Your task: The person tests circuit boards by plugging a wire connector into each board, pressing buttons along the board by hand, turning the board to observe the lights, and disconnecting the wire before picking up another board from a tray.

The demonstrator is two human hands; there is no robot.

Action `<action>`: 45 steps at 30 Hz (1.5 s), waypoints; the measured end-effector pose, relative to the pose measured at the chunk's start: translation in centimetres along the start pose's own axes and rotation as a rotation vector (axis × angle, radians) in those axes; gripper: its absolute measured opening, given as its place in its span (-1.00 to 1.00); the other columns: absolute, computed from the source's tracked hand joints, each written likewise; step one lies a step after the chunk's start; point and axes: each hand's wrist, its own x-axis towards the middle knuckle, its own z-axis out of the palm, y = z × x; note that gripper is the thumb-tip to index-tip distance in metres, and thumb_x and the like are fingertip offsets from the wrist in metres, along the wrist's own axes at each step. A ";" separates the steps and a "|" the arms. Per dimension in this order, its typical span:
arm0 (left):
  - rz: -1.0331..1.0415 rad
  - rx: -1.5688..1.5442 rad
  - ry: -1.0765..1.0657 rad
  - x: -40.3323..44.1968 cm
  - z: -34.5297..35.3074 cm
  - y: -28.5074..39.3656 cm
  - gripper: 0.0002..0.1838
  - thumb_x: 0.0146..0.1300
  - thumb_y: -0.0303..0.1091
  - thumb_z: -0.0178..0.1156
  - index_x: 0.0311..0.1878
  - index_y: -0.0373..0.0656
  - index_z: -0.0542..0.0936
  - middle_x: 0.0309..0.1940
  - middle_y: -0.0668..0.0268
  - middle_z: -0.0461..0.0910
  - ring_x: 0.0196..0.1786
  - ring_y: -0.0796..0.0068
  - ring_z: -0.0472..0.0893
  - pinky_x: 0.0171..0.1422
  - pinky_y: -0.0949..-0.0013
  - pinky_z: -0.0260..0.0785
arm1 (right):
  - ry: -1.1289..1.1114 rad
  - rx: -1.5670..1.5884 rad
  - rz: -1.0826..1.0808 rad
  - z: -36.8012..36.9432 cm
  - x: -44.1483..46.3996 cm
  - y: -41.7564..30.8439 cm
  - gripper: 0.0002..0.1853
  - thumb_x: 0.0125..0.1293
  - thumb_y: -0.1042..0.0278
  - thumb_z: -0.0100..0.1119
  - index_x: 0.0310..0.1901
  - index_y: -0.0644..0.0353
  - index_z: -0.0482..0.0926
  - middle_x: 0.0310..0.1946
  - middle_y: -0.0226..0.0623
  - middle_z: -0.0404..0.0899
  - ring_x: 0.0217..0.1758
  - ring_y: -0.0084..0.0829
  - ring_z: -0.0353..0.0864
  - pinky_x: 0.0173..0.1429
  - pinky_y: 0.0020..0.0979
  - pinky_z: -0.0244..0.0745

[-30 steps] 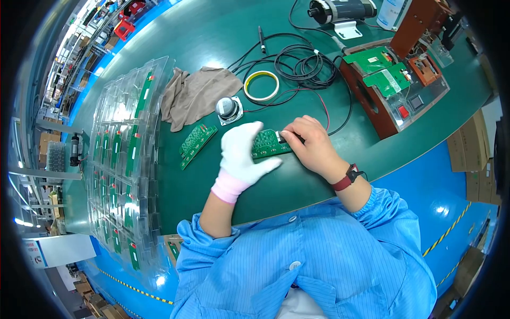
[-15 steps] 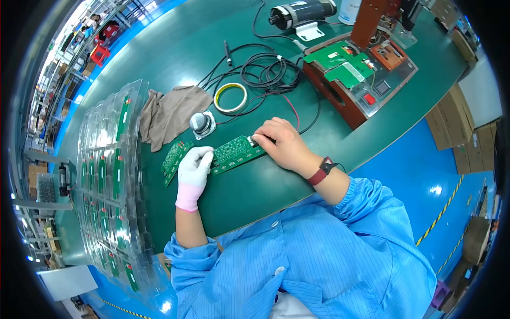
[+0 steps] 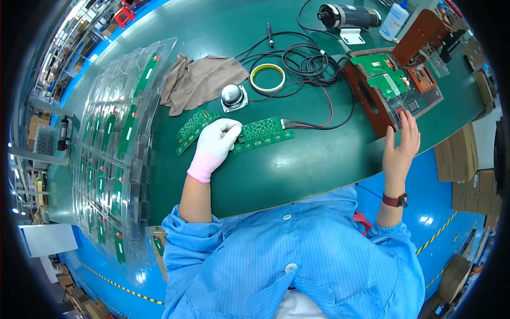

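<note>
My left hand [image 3: 215,143], in a white glove with a pink cuff, pinches the left end of a green circuit board [image 3: 264,133] lying on the table. A cable with a white plug [image 3: 287,124] joins the board's right end. Just left of my glove lies a second green circuit board [image 3: 194,129], partly overlapped by the hand. My bare right hand [image 3: 402,141] is at the front of a brown test box [image 3: 366,98], fingers stretched out. One fingertip is over the red switch [image 3: 401,110]; whether it presses is hidden.
Stacked clear trays [image 3: 114,149] of circuit boards stand left. Behind the boards are a grey cloth [image 3: 202,80], a small round speaker [image 3: 232,95], a tape roll [image 3: 267,78] and coiled black cable [image 3: 311,61]. A black motor [image 3: 350,17] and white bottle [image 3: 394,22] are farther back.
My right hand has left the board's plug and moved right to the test box's switch. The cable is now seen joined to the board. My left hand stays on the board as the view shifts.
</note>
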 end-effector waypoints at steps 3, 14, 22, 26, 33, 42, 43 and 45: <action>-0.001 0.011 0.000 0.0 0.0 0.0 -0.78 0.37 -0.32 0.26 -0.10 -0.29 0.67 -0.45 0.42 0.60 -0.48 0.71 0.47 -0.37 0.52 0.34 | -0.015 -0.074 -0.037 0.4 -0.5 1.0 -0.51 0.42 0.30 0.21 0.37 0.04 0.46 0.38 -0.37 0.46 0.50 -0.23 0.34 0.60 0.05 -0.06; 0.010 -0.008 -0.008 0.0 0.0 -0.3 -0.76 0.40 -0.29 0.24 -0.08 -0.30 0.67 -0.47 0.45 0.57 -0.48 0.73 0.43 -0.37 0.52 0.33 | 0.054 0.240 0.095 -0.4 -0.3 -0.6 -0.70 0.44 0.36 0.17 0.17 0.11 0.59 0.20 -0.25 0.57 0.32 -0.24 0.48 0.53 0.11 0.08; 0.013 -0.015 -0.008 -0.1 0.1 -0.2 -0.80 0.39 -0.32 0.25 -0.09 -0.26 0.68 -0.43 0.48 0.57 -0.47 0.76 0.42 -0.36 0.56 0.30 | -0.535 2.287 -0.203 -9.6 0.9 -11.1 -0.62 0.44 0.12 0.17 -0.52 0.07 0.39 -0.48 -0.43 0.43 -0.43 -0.39 0.42 0.01 -0.11 0.47; -0.008 -0.063 -0.004 0.0 0.2 -0.5 -0.82 0.39 -0.33 0.26 -0.09 -0.25 0.67 -0.40 0.53 0.56 -0.47 0.79 0.40 -0.37 0.62 0.26 | -0.931 2.778 -0.241 -13.0 1.3 -16.6 -0.49 0.45 0.15 0.20 -0.63 0.15 0.31 -0.63 -0.33 0.35 -0.59 -0.35 0.35 -0.20 -0.07 0.39; -0.016 -0.058 -0.015 -0.1 0.1 -0.4 -0.78 0.38 -0.32 0.25 -0.08 -0.29 0.67 -0.39 0.47 0.60 -0.43 0.73 0.43 -0.33 0.56 0.31 | -0.906 3.014 0.221 -15.1 -1.1 -17.6 -0.47 0.47 0.09 0.21 -0.64 0.16 0.37 -0.52 -0.25 0.56 -0.48 -0.33 0.52 0.07 0.15 0.51; -0.007 -0.080 -0.010 -0.2 0.2 -0.3 -0.79 0.39 -0.30 0.26 -0.08 -0.26 0.67 -0.43 0.53 0.52 -0.45 0.79 0.37 -0.36 0.61 0.24 | -1.157 3.074 0.583 -15.5 -1.1 -16.7 -0.55 0.42 0.12 0.31 -0.52 0.26 0.45 -0.51 -0.15 0.57 -0.48 -0.23 0.56 0.24 0.35 0.38; -0.008 -0.086 -0.011 -0.2 0.2 -0.3 -0.79 0.39 -0.30 0.26 -0.08 -0.26 0.67 -0.43 0.52 0.52 -0.45 0.79 0.37 -0.36 0.61 0.24 | -1.297 3.051 0.562 -14.7 -0.1 -16.3 -0.55 0.41 0.13 0.32 -0.52 0.26 0.44 -0.51 -0.15 0.57 -0.48 -0.22 0.56 0.25 0.37 0.37; 0.000 -0.076 -0.008 -0.2 0.3 -0.2 -0.79 0.39 -0.30 0.27 -0.08 -0.26 0.67 -0.43 0.52 0.52 -0.45 0.79 0.37 -0.36 0.61 0.23 | -1.285 3.060 0.596 -14.7 -0.1 -16.2 -0.56 0.40 0.15 0.34 -0.52 0.27 0.43 -0.52 -0.15 0.57 -0.49 -0.22 0.56 0.21 0.35 0.40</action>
